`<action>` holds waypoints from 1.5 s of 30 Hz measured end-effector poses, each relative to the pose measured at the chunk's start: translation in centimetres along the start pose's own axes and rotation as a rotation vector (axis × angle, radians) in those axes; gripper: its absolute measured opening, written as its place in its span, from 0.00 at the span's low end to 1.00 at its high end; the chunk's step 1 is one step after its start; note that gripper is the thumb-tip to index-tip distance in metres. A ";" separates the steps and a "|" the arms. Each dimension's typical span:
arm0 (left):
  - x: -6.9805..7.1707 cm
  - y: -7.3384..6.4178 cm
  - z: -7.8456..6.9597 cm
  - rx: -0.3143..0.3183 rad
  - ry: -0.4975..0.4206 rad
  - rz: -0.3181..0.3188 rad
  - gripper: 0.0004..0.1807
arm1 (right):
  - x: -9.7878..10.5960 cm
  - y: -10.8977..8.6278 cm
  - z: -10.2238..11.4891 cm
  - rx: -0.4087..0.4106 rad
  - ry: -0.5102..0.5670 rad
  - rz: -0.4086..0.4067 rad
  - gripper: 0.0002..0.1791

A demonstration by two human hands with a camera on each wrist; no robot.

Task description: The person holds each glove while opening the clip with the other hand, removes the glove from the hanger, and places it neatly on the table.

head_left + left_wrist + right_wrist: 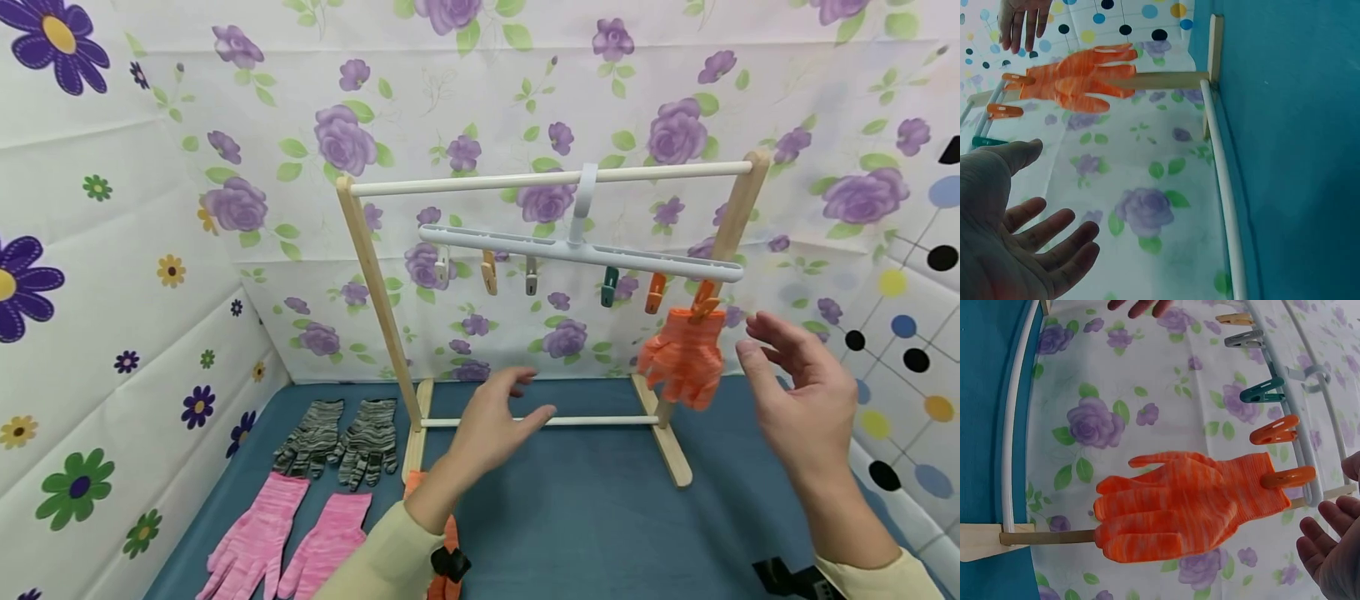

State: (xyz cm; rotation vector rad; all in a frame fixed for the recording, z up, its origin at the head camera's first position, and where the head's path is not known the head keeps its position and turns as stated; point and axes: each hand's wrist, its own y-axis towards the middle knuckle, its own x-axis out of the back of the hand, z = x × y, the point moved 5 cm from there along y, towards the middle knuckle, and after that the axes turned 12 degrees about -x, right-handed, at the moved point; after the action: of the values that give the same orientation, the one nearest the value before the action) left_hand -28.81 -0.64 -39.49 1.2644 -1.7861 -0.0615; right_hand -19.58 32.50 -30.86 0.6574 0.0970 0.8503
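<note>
An orange knit glove (686,358) hangs fingers down from an orange clip (704,300) at the right end of a white clip hanger (517,243). The hanger tilts lower on the right. My right hand (806,392) is just right of the glove, fingers loosely bent, holding nothing. Below the hanger's middle, my left hand (491,421) is apart from everything, thumb and fingers spread. Both hands look empty in the wrist views too. The other clips, among them a green clip (1262,391) and a second orange clip (1274,430), hold nothing.
A wooden rack with a white top rod (465,182) carries the hanger. On the blue table (570,517) at left lie a pair of grey striped gloves (367,437) and a pair of pink gloves (258,529). My left forearm partly hides another orange item (451,537).
</note>
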 end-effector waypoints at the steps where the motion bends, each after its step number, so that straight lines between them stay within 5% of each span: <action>1: -0.3 0.4 -0.3 -0.012 -0.005 0.007 0.32 | 0.1 0.0 0.0 -0.002 -0.002 -0.001 0.23; 13: -3.1 5.4 -2.9 -0.093 -0.114 0.041 0.34 | 0.5 1.0 -0.7 -0.014 -0.028 0.040 0.26; 22: -5.1 8.4 -4.2 -0.083 -0.197 0.062 0.35 | 0.2 2.2 -1.5 -0.038 -0.064 0.146 0.30; 45: -10.1 13.7 -7.2 -0.120 -0.495 0.074 0.31 | -2.1 4.5 -1.6 -0.071 -0.050 0.355 0.31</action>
State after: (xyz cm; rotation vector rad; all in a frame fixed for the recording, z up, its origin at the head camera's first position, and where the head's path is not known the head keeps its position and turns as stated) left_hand -33.22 16.72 -34.89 1.1600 -2.2084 -0.4676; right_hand -24.57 33.96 -29.93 0.6382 -0.0983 1.1727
